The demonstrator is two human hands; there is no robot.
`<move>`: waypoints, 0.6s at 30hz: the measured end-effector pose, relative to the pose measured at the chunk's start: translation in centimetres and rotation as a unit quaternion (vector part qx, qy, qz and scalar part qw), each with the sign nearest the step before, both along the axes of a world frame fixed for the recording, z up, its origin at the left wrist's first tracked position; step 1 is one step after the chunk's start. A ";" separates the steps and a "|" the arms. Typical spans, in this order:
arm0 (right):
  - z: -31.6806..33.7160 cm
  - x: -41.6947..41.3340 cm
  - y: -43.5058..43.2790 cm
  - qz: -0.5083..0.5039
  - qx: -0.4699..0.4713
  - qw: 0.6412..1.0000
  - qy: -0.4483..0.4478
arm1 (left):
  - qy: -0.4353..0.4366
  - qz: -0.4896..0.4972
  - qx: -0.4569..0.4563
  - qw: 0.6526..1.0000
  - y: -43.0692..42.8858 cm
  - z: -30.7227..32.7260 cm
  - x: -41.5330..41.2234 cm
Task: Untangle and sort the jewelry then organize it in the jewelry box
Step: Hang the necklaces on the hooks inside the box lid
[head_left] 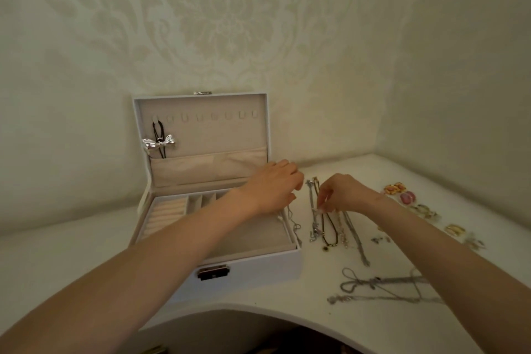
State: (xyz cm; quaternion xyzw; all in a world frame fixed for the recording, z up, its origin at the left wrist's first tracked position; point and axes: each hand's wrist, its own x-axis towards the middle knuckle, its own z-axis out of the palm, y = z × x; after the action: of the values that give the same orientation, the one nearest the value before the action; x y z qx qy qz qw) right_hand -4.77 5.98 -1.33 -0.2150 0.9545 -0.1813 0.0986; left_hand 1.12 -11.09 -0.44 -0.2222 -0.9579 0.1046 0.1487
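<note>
A white jewelry box (247, 270) stands open on the table, its lid upright. A black cord necklace with a silver bow (159, 143) hangs from a hook in the lid. My left hand (273, 187) hovers over the box's right edge, fingers loosely curled, and a thin silver chain (296, 228) hangs just below it; I cannot tell whether the fingers hold it. My right hand (343, 194) pinches a silver chain (312, 210) among several necklaces (334, 228) laid side by side right of the box.
Two long silver chains (382, 289) lie tangled near the table's front edge under my right forearm. Colourful earrings and brooches (402, 194) and gold pieces (455, 229) lie along the far right. The white table has a curved cut-out at the front (258, 307). Patterned walls close behind.
</note>
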 end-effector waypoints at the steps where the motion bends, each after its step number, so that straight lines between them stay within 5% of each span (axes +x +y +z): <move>1: 0.0 0.0 0.1 -0.004 0.003 1.000 -0.001 | -0.006 -0.001 0.000 1.000 0.1 -0.1 -0.1; 18: 0.1 0.5 2.8 -0.086 0.180 0.980 0.017 | -0.021 -0.011 0.044 0.999 0.5 -1.0 -0.5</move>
State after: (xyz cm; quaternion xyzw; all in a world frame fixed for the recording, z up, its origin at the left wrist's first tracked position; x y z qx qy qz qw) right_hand -4.31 8.76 -1.23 -0.1138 0.9880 -0.0102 0.1035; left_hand 0.60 -10.58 -1.46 -0.2281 -0.9619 0.0562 0.1397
